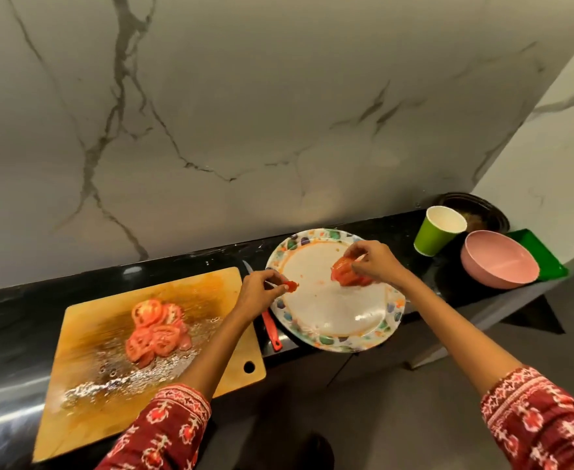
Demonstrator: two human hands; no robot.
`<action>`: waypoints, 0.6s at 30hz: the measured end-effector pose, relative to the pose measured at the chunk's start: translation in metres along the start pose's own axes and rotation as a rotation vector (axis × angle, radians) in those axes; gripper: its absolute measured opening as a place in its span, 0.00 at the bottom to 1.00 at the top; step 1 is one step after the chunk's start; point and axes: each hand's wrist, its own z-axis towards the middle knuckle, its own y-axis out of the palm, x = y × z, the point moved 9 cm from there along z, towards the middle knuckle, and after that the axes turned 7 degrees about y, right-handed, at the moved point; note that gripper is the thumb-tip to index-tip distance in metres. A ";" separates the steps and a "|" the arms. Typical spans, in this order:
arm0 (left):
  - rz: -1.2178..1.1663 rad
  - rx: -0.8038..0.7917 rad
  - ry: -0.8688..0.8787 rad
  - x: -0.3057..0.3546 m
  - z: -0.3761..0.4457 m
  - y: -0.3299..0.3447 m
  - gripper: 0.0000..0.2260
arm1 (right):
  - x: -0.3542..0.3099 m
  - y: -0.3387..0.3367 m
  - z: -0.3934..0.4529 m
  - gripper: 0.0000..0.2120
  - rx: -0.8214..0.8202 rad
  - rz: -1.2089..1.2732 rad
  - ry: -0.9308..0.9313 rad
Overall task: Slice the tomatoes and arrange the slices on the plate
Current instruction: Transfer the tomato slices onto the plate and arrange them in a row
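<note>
The right hand (375,261) is curled around a stack of tomato slices (346,274), gripping it from above with fingers and thumb, and holds it over the bare middle of the plate (333,344). The left hand (260,290) pinches a single small tomato piece (291,285) between thumb and fingertips, right at the plate's left rim; its other fingers are folded in. Whether either piece touches the plate cannot be told.

The plate, with a speckled, coloured border, sits near the tabletop's front edge and partly overhangs it. Just left of it lies a knife (270,329) with a red handle, in the gap between the plate and the wooden cutting board (85,395), its blade partly hidden by the left hand. The board sits at the left part of the tabletop, wet with juice, and carries a heap of more tomato slices (155,329) near its middle.

Toward the right end of the tabletop stand a green paper cup (434,235) and a pink bowl (499,259), the bowl resting on a green tray (546,262), with a dark round dish (482,208) behind them by the wall.
</note>
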 end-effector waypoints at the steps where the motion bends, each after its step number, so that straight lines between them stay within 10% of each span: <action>1: -0.017 -0.016 -0.001 0.002 0.004 0.007 0.06 | 0.003 -0.004 0.006 0.09 0.014 -0.033 -0.021; 14: 0.010 -0.016 -0.084 -0.001 0.027 0.043 0.06 | 0.012 0.021 0.040 0.10 0.025 -0.456 -0.167; 18: -0.011 -0.031 -0.072 0.002 0.030 0.053 0.07 | 0.004 0.010 0.040 0.10 -0.049 -0.207 -0.240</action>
